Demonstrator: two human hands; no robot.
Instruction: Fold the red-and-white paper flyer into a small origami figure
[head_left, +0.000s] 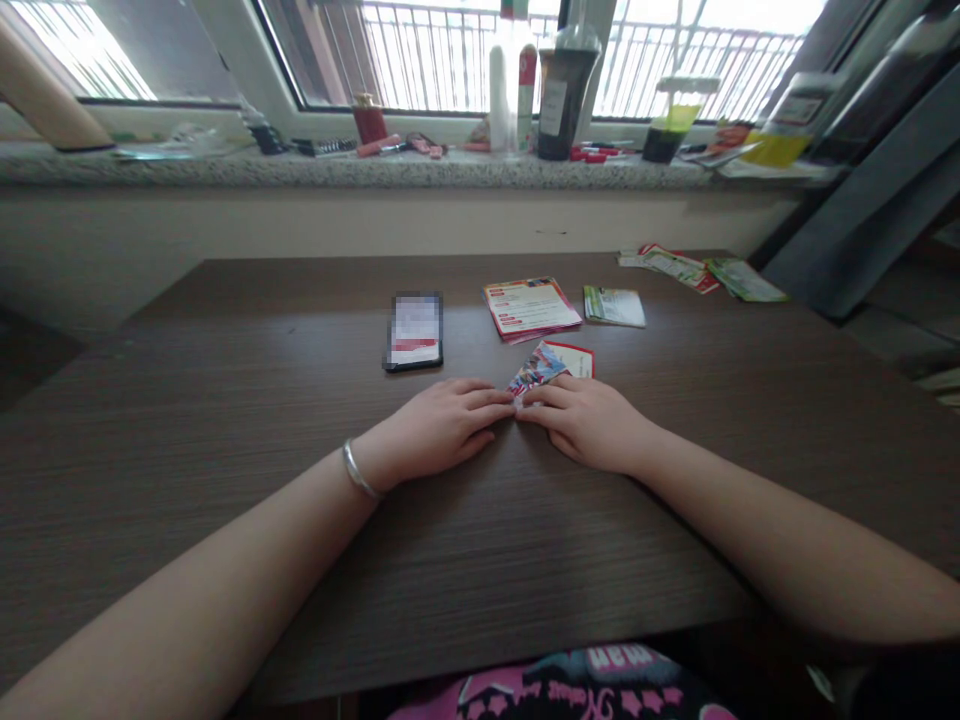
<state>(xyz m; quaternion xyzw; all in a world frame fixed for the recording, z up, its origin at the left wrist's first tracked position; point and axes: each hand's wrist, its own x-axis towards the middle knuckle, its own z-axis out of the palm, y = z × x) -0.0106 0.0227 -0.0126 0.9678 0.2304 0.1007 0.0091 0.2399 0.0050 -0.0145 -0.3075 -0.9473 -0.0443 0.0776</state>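
A folded paper card lies on the table in front of me, one flap printed in blue, red and white, with a pale, red-edged part showing behind it. My left hand, a silver bangle at its wrist, has its fingers closed together with the tips on the card's left corner. From the other side, my right hand presses its bent fingers down on the near edge, covering part of the card. The two hands' fingertips meet at that corner. What lies under the fingers is hidden.
Beyond the card sit a stack of red-edged printed cards and a smaller green-and-white stack. A phone lies left of them. More cards are at the back right. Bottles and small items line the granite windowsill.
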